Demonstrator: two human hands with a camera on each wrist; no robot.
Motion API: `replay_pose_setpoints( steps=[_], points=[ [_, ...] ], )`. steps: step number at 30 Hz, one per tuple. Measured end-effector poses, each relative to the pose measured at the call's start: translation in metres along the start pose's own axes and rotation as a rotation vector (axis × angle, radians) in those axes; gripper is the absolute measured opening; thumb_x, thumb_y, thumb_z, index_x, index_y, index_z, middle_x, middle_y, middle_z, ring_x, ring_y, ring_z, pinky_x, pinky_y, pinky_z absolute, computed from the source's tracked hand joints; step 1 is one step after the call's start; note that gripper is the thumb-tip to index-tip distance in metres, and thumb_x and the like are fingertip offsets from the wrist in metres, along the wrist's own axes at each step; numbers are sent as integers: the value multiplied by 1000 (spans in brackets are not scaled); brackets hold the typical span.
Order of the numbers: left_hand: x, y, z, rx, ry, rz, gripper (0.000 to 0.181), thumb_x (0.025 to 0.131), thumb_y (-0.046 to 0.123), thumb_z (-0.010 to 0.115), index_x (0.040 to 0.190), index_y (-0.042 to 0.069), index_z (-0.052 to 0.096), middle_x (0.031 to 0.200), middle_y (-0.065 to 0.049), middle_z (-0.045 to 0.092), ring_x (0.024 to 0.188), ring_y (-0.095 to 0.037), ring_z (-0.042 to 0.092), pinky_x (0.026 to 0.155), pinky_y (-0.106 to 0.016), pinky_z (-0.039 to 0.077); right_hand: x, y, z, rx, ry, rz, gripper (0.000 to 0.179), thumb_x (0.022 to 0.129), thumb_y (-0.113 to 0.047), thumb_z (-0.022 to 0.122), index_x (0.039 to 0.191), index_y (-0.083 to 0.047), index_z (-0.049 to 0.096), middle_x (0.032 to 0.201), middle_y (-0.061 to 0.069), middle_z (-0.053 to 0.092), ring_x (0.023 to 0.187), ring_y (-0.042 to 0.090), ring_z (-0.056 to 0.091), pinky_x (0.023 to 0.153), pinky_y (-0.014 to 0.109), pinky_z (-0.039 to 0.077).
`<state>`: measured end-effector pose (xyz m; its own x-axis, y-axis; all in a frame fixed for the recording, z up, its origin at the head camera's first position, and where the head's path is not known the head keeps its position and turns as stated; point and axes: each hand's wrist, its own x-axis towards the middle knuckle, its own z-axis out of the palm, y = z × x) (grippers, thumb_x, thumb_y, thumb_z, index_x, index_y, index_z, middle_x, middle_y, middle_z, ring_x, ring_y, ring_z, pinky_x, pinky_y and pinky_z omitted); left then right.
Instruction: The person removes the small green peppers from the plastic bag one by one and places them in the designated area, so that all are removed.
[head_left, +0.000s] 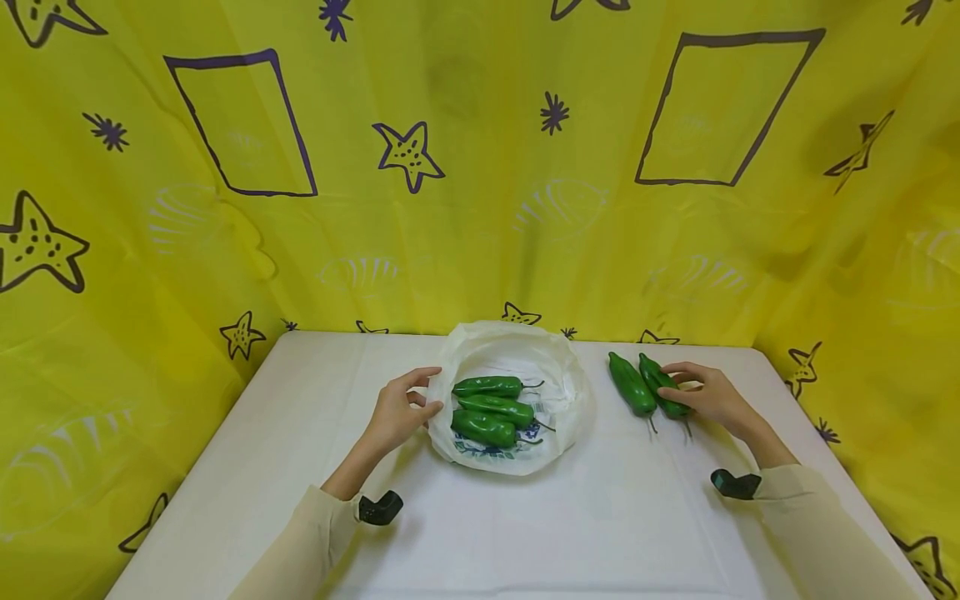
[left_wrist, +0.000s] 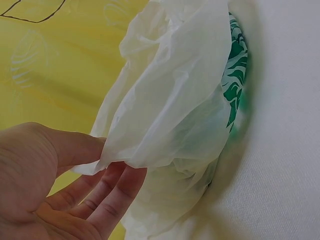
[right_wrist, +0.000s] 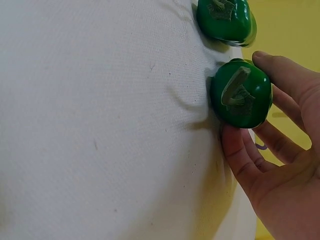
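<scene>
A whitish translucent plastic bag [head_left: 564, 392] with a green and blue print stands wide open at the table's middle. Inside lie three green peppers [head_left: 495, 410], stems pointing right. My left hand [head_left: 399, 408] pinches the bag's left rim between thumb and fingers, and the left wrist view shows the thin film [left_wrist: 165, 100] between them. At the right, my right hand [head_left: 708, 398] holds a green pepper [right_wrist: 241, 95] with its thumb and fingers around the sides; the pepper lies on or just over the cloth. Directly left of it lies another green pepper [head_left: 632, 385], which the hand does not hold.
White cloth covers the table [head_left: 600, 533]. A yellow curtain [head_left: 480, 250] with starfish drawings hangs close behind the table and along both sides. Dark devices sit at the left cuff [head_left: 380, 507] and right cuff [head_left: 735, 484].
</scene>
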<state>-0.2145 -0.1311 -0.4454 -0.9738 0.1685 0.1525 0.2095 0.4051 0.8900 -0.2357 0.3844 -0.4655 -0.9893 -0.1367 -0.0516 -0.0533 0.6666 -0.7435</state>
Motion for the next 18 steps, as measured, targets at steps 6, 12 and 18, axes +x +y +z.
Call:
replay_pose_setpoints(
  steps=[6, 12, 18],
  points=[
    [-1, 1, 0, 2, 1, -3, 54, 86, -9, 76, 137, 4, 63, 119, -21, 65, 71, -19, 69, 58, -39, 61, 0, 0, 0, 8, -4, 1, 57, 98, -33, 72, 141, 1, 56, 129, 30, 58, 112, 46, 62, 74, 28, 57],
    [-1, 3, -1, 10, 6, -10, 55, 85, -8, 77, 137, 4, 64, 119, -21, 65, 72, -18, 68, 58, -36, 61, -1, -3, -1, -12, -10, 3, 57, 98, -33, 71, 141, 2, 55, 130, 31, 58, 114, 50, 60, 79, 34, 59],
    [-1, 3, -1, 16, 8, -13, 54, 85, -8, 77, 136, 4, 64, 119, -21, 65, 72, -18, 67, 57, -31, 59, -2, -6, -3, -32, -34, 4, 59, 99, -35, 70, 143, 1, 54, 131, 32, 57, 115, 51, 59, 83, 41, 59]
  ],
)
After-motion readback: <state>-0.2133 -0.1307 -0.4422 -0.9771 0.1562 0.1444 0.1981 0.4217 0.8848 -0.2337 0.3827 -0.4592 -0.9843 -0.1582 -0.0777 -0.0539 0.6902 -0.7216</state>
